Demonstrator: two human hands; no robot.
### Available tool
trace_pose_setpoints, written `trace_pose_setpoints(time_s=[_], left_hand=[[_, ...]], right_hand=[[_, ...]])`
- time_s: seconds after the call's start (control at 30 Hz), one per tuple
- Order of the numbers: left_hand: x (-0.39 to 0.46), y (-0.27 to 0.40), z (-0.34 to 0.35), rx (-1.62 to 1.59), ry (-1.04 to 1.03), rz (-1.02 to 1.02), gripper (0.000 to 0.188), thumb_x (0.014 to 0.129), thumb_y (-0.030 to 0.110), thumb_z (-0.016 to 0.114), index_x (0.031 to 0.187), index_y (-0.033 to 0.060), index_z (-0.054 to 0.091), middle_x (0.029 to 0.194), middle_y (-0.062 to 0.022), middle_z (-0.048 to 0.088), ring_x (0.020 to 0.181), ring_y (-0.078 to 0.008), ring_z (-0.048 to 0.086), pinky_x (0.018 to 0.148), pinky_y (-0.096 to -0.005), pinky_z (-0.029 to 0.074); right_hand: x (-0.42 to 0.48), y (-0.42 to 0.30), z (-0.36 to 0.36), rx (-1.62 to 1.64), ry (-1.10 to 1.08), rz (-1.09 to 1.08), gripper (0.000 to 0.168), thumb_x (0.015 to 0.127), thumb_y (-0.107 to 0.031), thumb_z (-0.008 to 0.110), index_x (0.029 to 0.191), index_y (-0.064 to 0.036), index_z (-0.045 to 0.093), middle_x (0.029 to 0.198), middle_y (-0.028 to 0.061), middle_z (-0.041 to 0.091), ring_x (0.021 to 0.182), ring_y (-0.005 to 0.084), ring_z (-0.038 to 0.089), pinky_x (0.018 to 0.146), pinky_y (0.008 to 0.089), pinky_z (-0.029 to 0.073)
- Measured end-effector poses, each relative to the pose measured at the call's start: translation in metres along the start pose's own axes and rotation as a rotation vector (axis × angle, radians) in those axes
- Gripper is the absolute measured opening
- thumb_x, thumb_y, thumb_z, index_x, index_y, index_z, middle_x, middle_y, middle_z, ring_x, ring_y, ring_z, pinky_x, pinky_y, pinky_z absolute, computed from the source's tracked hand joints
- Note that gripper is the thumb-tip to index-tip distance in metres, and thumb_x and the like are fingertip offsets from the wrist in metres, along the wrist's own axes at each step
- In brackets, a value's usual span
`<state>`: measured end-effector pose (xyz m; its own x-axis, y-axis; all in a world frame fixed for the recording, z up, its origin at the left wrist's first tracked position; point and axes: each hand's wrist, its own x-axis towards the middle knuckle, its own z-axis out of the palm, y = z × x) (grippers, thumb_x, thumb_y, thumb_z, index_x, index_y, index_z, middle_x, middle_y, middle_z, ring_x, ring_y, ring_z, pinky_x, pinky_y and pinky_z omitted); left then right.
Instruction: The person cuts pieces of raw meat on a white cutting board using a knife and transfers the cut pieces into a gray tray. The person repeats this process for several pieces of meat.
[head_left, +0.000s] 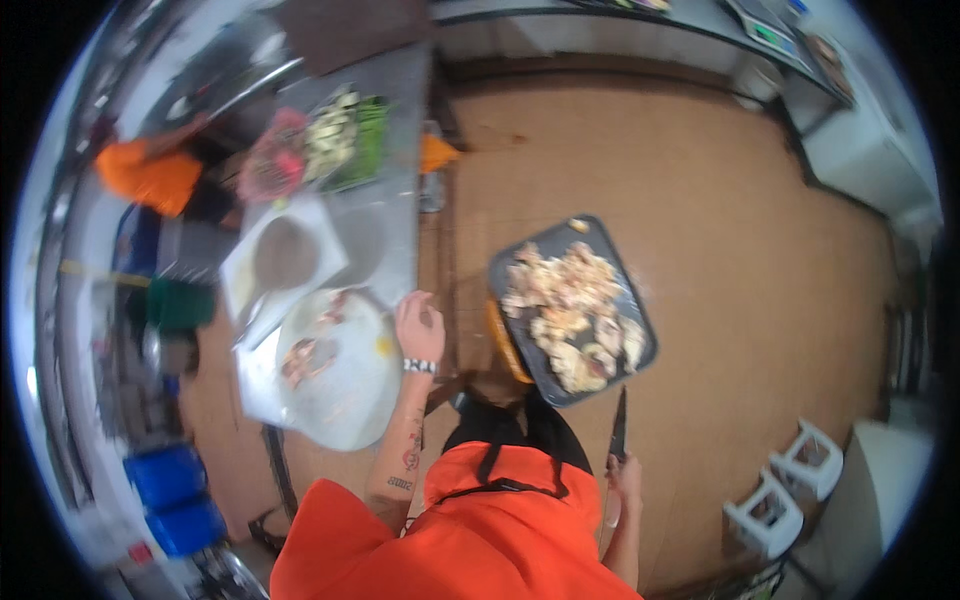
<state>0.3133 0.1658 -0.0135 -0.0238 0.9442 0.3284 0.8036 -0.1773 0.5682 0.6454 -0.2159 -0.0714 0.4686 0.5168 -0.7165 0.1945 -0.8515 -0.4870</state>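
Note:
My right hand (624, 481) is closed around the handle of a knife (619, 426), whose dark blade points away from me. My left hand (421, 328) is at the edge of the metal table, beside a large round whitish board (341, 405); the blur hides whether it touches anything. Scraps of meat or bone (301, 361) lie on that board. In front of me, right of the table, a dark rectangular tray (555, 391) holds a heap of pale, cooked-looking meat pieces (566, 289). Something orange (508, 341) shows under the tray's left side.
On the metal table (394, 225) are a red mesh-like basket (274, 161), trays of cut pale and green vegetables (367, 139) and a white board with a round brown item (286, 253). A person in orange (150, 176) is beyond it. White stools (769, 517) and blue containers (176, 499) stand nearer me.

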Motion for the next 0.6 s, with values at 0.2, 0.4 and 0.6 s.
trace_pose_setpoints(time_s=[0.2, 0.4, 0.6], left_hand=[[0.035, -0.138, -0.101, 0.530, -0.142, -0.236, 0.060, 0.074, 0.016, 0.074, 0.130, 0.0110, 0.052, 0.131, -0.0215, 0.052, 0.122, -0.0389, 0.048, 0.106, -0.0476, 0.037], [0.068, -0.198, -0.130, 0.378, -0.677, -0.161, 0.068, 0.071, 0.017, 0.077, 0.134, 0.0184, 0.050, 0.130, -0.0200, 0.050, 0.119, -0.0422, 0.049, 0.105, -0.0472, 0.039], [0.029, -0.209, -0.153, 0.318, -0.634, -0.004, 0.049, 0.077, 0.016, 0.072, 0.123, 0.0158, 0.055, 0.106, -0.0169, 0.056, 0.105, -0.0378, 0.055, 0.095, -0.0473, 0.045]], right_hand=[[0.002, -0.032, 0.009, -0.100, -0.087, -0.026, 0.018, 0.094, -0.016, 0.061, 0.096, 0.002, 0.061, 0.066, 0.0106, 0.065, 0.052, 0.0196, 0.063, 0.048, 0.0350, 0.048], [0.011, -0.039, 0.009, -0.156, -0.076, -0.150, 0.015, 0.095, -0.012, 0.060, 0.094, 0.003, 0.061, 0.066, 0.0091, 0.064, 0.050, 0.0171, 0.061, 0.039, 0.0328, 0.046], [0.012, -0.028, 0.019, -0.096, -0.033, -0.209, 0.014, 0.095, -0.011, 0.060, 0.098, 0.002, 0.061, 0.069, 0.0102, 0.064, 0.049, 0.0169, 0.060, 0.039, 0.0335, 0.047]])
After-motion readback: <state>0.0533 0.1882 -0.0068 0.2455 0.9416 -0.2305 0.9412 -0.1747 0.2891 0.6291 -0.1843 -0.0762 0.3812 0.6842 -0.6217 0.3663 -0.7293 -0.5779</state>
